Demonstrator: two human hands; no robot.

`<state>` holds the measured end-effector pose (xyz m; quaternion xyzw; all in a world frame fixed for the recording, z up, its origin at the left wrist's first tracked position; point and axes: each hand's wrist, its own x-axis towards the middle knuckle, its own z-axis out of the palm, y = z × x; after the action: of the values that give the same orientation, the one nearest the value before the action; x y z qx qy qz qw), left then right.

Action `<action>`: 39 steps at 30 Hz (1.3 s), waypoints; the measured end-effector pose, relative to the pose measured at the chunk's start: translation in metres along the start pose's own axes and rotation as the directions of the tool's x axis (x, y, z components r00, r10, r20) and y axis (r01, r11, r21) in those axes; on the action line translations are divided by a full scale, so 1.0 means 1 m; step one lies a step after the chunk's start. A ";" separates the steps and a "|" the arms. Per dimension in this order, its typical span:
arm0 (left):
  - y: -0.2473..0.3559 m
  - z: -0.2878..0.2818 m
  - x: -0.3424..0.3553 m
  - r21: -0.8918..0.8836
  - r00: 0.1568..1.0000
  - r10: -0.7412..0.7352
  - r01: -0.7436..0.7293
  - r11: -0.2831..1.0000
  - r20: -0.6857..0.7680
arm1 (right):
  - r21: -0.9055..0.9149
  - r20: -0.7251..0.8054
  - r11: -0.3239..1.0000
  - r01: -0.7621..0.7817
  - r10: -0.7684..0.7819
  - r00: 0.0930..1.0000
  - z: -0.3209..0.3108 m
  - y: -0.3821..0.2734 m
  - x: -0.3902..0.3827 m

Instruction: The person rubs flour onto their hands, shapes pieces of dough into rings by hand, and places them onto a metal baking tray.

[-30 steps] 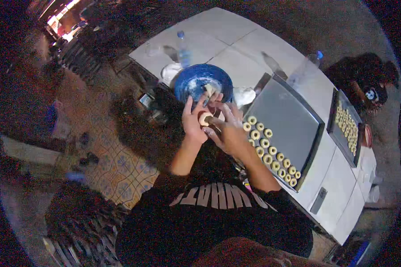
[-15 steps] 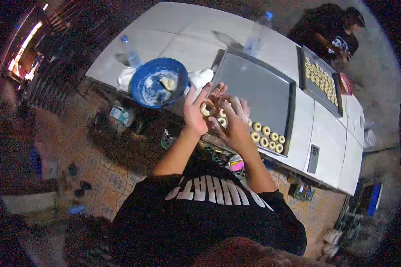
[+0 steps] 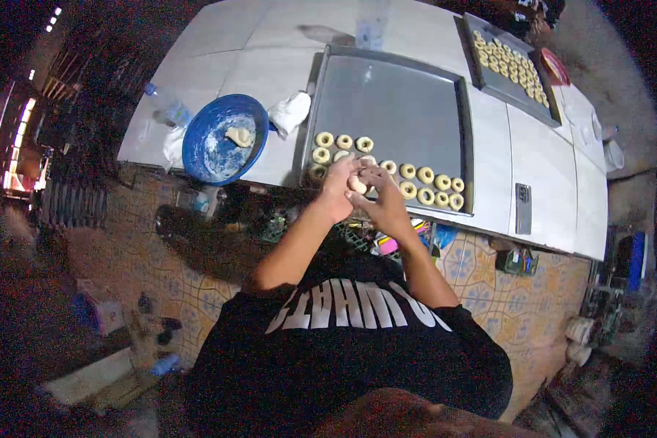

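Pale dough rings [image 3: 431,176] line only the near edge of the grey metal tray [image 3: 394,95], while left hand [image 3: 336,191] and right hand [image 3: 387,208] grasp an unplaced whitish dough piece [image 3: 357,185].

A white table [image 3: 493,157] carries a blue bowl [image 3: 196,146], a near tray [image 3: 390,102], a far tray [image 3: 498,85] and bottles [image 3: 370,31].

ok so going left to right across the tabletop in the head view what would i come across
Clear plastic bottle with a blue cap, blue bowl, crumpled white bundle, large baking tray partly filled with dough rings, dark rectangular device.
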<state>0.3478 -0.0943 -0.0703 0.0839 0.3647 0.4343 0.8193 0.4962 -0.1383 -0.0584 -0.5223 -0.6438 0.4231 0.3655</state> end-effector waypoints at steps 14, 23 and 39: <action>-0.008 0.010 0.011 0.362 0.992 0.044 -0.086 0.928 0.121 | 0.331 0.126 0.926 -0.183 0.149 0.981 -0.068 0.038 0.028; -0.009 0.012 0.037 0.377 0.982 0.173 -0.188 0.907 0.074 | -0.075 -0.026 0.997 -0.010 0.008 1.000 -0.071 0.051 0.045; 0.016 -0.027 0.036 0.734 0.771 0.634 -0.467 0.492 0.065 | -0.475 0.144 0.836 0.275 -0.234 0.962 -0.063 0.098 0.125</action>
<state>0.3320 -0.0614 -0.1016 0.4604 0.5422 0.5029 0.4910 0.5654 0.0039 -0.1220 -0.4904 -0.8077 0.2138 0.2479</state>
